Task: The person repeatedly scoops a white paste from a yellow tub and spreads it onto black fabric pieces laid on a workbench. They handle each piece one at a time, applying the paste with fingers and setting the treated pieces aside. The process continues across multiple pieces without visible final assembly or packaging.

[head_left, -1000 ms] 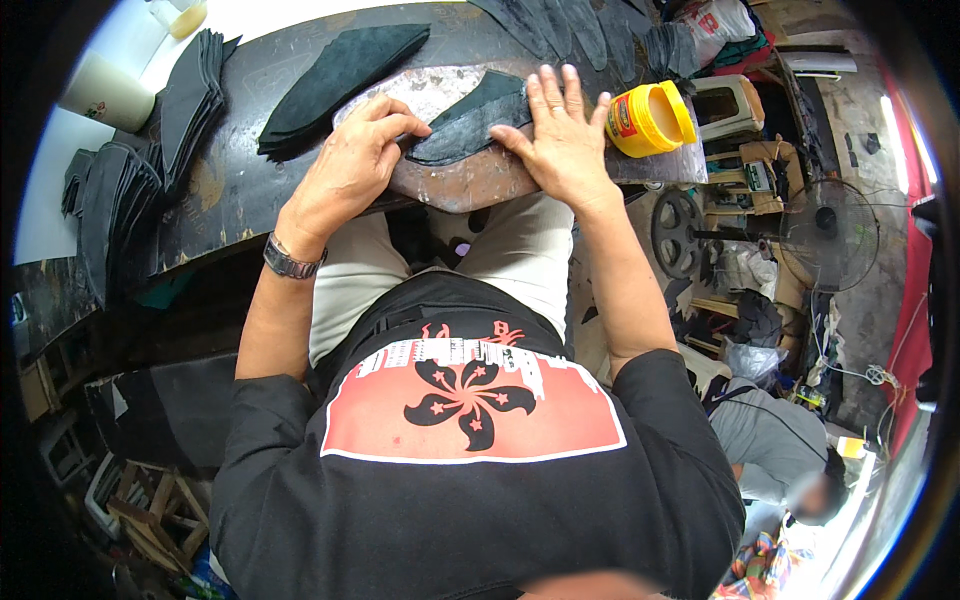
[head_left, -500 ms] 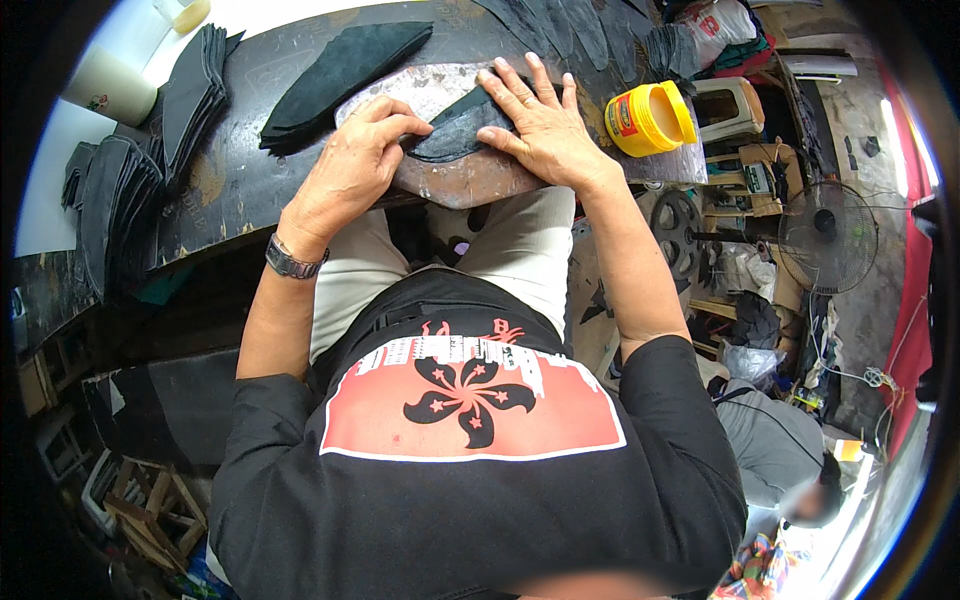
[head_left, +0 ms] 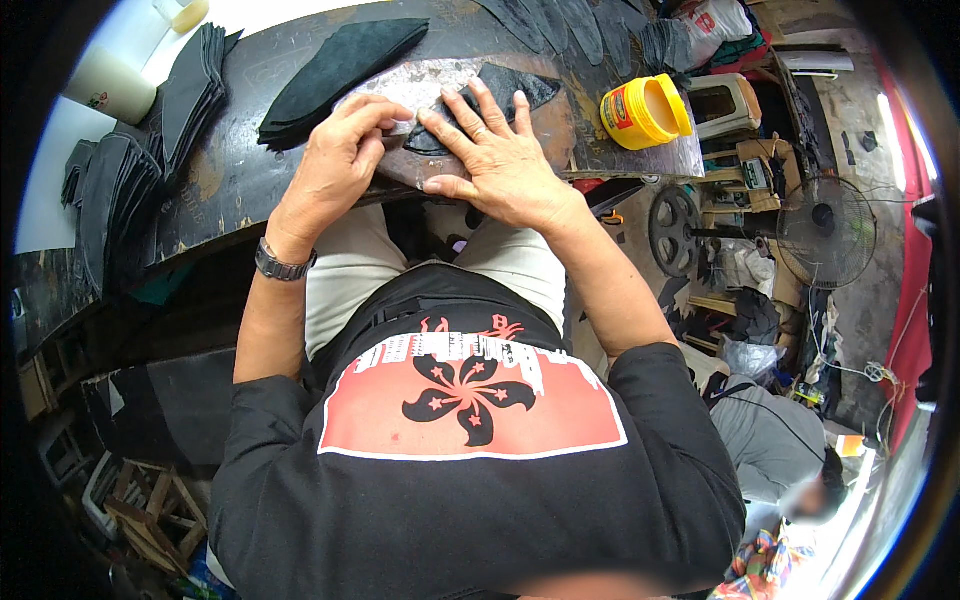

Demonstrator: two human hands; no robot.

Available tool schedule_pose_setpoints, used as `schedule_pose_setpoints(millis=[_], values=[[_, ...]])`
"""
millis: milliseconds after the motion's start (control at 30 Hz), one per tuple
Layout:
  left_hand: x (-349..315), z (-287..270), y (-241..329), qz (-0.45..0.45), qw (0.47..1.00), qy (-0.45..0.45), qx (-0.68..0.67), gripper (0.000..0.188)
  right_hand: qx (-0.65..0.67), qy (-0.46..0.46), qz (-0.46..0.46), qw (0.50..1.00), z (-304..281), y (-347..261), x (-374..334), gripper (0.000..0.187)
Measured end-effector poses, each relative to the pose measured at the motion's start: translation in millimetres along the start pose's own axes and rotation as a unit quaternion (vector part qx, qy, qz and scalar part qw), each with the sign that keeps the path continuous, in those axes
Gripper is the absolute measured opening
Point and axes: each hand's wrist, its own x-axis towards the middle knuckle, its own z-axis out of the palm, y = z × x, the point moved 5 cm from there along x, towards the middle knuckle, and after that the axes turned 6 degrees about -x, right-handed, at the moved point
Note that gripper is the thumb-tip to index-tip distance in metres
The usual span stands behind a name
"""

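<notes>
A dark, leather-like piece (head_left: 518, 86) lies on a worn, mottled board (head_left: 390, 88) at the table's near edge. My right hand (head_left: 492, 150) rests flat on the piece with its fingers spread, hiding its middle. At the piece's left end, my left hand (head_left: 345, 150) has thumb and forefinger pinched together; what is between them is too small to make out. Just beyond the board's left side is a stack of similar black pieces (head_left: 342, 72). An uncapped yellow tub (head_left: 628, 115) stands tilted in view to the right of my right hand.
More black stacks (head_left: 195, 100) lean at the table's left, beside a pale cylindrical container (head_left: 108, 88). Loose dark pieces (head_left: 575, 28) lie along the far edge. A standing fan (head_left: 828, 235) is at the right. Behind it, lower right, is a person in grey (head_left: 770, 440).
My right hand has slid left and nearer to me, uncovering the right end of the dark piece. The board's near edge no longer juts out as far. My left hand has drawn slightly left.
</notes>
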Motion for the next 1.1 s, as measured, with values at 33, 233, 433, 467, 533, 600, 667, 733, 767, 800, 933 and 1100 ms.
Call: schedule_pose_setpoints(millis=[33, 233, 433, 467, 533, 600, 667, 733, 767, 800, 933, 1100], values=[[-2.6, -2.9, -1.0, -0.011, 1.0, 0.015, -0.011, 0.032, 0.001, 0.002, -0.002, 1.0, -0.8, -3.0, -0.1, 0.082], [-7.1, -13.8, -6.2, -0.038, 0.998, 0.052, -0.03, 0.035, 0.01, 0.012, -0.024, 1.0, -1.2, -14.3, -1.1, 0.081], [-3.6, -15.8, 0.2, -0.022, 0.998, 0.059, -0.005, 0.033, 0.099, 0.0, -0.059, 0.993, -10.7, -24.1, -11.7, 0.068], [-4.5, -18.1, 1.8, -0.024, 0.997, 0.067, -0.001, 0.032, 0.148, -0.003, -0.071, 0.986, -13.5, -20.8, -15.3, 0.064], [-5.2, -23.7, 4.8, -0.027, 0.996, 0.081, 0.018, 0.03, 0.259, -0.006, -0.025, 0.966, -17.7, 5.8, -18.8, 0.055], [-4.8, -28.1, 6.5, -0.044, 0.994, 0.088, 0.044, 0.028, 0.365, 0.11, 0.056, 0.923, -25.1, 40.9, -22.1, 0.057], [-2.5, -28.1, 11.7, -0.029, 0.995, 0.082, 0.051, 0.025, 0.165, 0.138, 0.148, 0.965, -22.1, 66.6, -25.3, 0.065], [1.3, -23.2, 16.2, -0.019, 0.995, 0.077, 0.063, 0.024, -0.021, 0.086, 0.18, 0.98, -9.4, 72.5, -20.2, 0.07], [5.4, -19.1, 18.5, -0.007, 0.995, 0.076, 0.07, 0.024, -0.117, 0.032, 0.197, 0.973, -2.6, 74.7, -18.7, 0.074], [9.5, -14.7, 21.4, 0.014, 0.994, 0.076, 0.074, 0.024, -0.107, 0.022, 0.188, 0.976, 2.2, 70.8, -17.9, 0.08], [28.4, 10.7, 22.6, 0.03, 0.985, 0.049, 0.16, 0.025, -0.082, 0.091, 0.093, 0.988, 2.0, 42.1, -12.2, 0.075], [44.4, 35.7, 15.6, 0.017, 0.974, 0.01, 0.227, 0.033, -0.081, 0.058, 0.17, 0.98, 0.6, 62.3, -6.3, 0.08]])
